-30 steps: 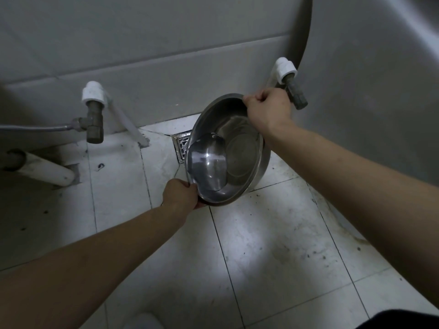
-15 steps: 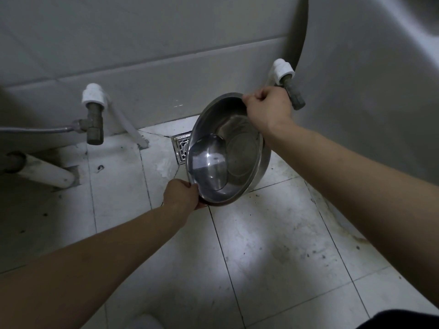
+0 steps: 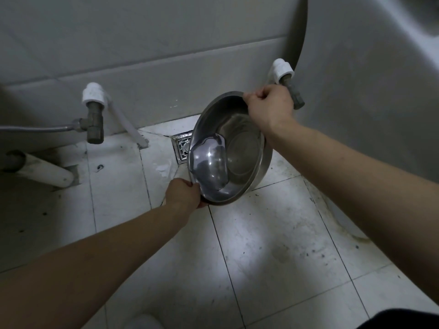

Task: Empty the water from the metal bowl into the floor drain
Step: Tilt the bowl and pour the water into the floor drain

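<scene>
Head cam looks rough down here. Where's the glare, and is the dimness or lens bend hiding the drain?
Head view: dim overall, one bright patch on the floor tiles; glare spots on the metal bowl where the water pools; the wide lens bows the wall lines; the floor drain is lit but half covered by the bowl's rim; left hand and right hand are sharp.

Metal bowl (image 3: 240,148) — round, polished steel, tilted steeply toward its left rim, water pooled at that low side. Floor drain (image 3: 182,148) — square metal grate, partly hidden behind the bowl.
</scene>
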`<action>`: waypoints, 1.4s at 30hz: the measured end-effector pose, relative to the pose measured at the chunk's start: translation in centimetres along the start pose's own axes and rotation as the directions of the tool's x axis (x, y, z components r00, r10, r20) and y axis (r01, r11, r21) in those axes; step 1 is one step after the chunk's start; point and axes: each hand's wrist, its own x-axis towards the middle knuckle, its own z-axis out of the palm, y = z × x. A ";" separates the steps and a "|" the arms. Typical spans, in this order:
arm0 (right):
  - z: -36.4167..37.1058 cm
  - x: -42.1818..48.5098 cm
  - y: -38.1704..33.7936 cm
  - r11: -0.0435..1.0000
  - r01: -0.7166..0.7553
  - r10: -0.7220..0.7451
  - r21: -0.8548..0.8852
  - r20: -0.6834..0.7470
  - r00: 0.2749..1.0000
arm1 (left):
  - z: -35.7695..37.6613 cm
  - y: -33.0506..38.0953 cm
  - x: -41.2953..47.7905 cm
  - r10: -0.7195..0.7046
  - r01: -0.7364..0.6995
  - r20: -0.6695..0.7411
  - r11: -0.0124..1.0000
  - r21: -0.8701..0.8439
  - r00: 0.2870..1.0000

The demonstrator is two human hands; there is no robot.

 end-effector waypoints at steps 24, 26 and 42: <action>0.1 -0.1 0.0 1.000 0.010 -0.010 0.013 0.011 1.000 | -0.1 0.2 -0.1 -0.004 0.004 0.008 1.000 0.009 1.000; 0.2 -0.1 0.0 1.000 0.015 -0.015 0.009 0.004 1.000 | -0.2 0.2 -0.1 -0.001 0.001 0.006 1.000 0.011 1.000; 0.9 0.2 0.3 0.998 0.065 -0.065 0.028 0.000 0.998 | -0.3 0.2 -0.1 -0.018 0.018 0.007 1.000 -0.001 1.000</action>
